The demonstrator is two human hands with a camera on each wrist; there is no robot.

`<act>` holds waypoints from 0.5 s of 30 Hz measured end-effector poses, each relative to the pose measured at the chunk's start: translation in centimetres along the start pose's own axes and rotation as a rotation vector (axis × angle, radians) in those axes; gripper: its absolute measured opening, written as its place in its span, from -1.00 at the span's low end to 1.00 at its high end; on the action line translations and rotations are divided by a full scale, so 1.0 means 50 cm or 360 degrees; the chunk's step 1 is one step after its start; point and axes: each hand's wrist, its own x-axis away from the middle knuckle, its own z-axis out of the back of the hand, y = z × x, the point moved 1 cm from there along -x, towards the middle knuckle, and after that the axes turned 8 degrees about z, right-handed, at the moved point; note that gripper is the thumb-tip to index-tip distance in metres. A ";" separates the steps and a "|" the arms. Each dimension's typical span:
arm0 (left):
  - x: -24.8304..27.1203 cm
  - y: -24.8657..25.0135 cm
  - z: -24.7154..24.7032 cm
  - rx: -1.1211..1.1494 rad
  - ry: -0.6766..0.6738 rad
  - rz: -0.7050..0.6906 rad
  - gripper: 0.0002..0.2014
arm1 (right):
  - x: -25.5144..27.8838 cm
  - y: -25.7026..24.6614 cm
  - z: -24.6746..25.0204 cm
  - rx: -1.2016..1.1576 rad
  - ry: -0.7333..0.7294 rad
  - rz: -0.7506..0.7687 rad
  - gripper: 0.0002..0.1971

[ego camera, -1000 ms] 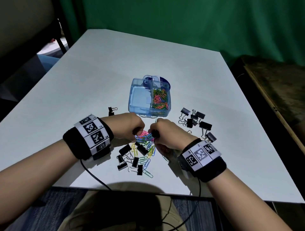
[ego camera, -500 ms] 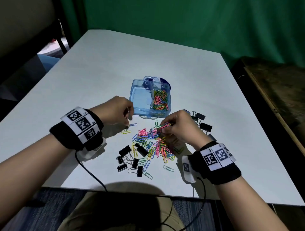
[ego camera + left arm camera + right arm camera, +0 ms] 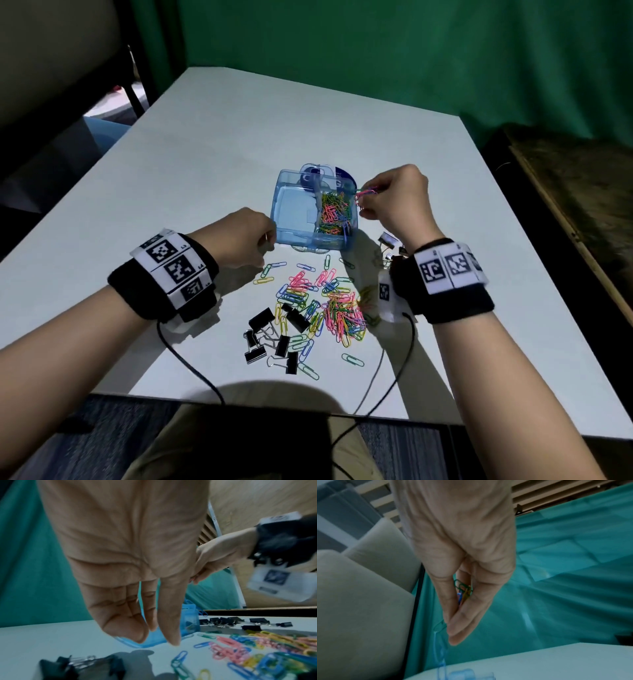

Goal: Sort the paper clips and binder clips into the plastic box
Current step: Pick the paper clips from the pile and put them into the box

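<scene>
A clear blue plastic box stands in the middle of the white table; its right compartment holds coloured paper clips and its left compartment is bare. My right hand pinches a small bunch of paper clips over the box's right rim, also seen between its fingers. The straight fingers of my left hand touch the box's near-left corner. A loose pile of paper clips lies in front of the box. Black binder clips lie nearer me, and more binder clips sit by my right wrist.
Two wrist cables trail over the table's near edge. A green curtain hangs behind the table, a dark wooden bench stands on the right, and a chair stands at the far left.
My right hand rose from the pile with a bunch of paper clips and moved to the box's right compartment. My left hand left the pile and went to the box's near-left corner.
</scene>
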 end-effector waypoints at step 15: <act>0.079 0.055 -0.030 -0.0066 -0.0692 -0.0134 -0.56 | 0.002 0.045 -0.103 0.0677 -0.0769 0.0261 -0.66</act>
